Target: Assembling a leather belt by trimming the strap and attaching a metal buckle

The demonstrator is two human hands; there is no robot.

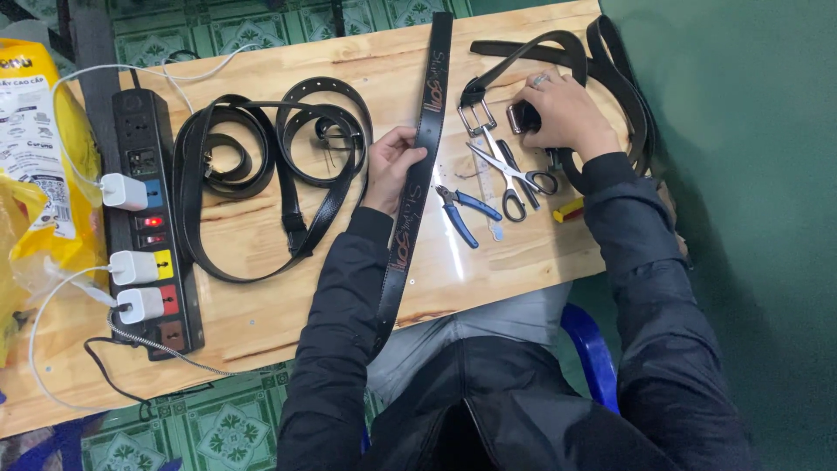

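A: From the long black strap (417,174) down the middle of the surface (261,323), what can't we make out?

B: Its far end runs off the top edge, and its near end slips under our left sleeve, so we see neither tip.

A: And right of the strap?

B: Our right hand (565,113) covers a small dark thing; we cannot tell what it is. The yellow and red tool (568,209) is half hidden by that forearm.

A: Left of it?

B: The yellow bag (35,148) is cut by the left edge. The coiled belts (261,166) overlap, so we cannot count them.
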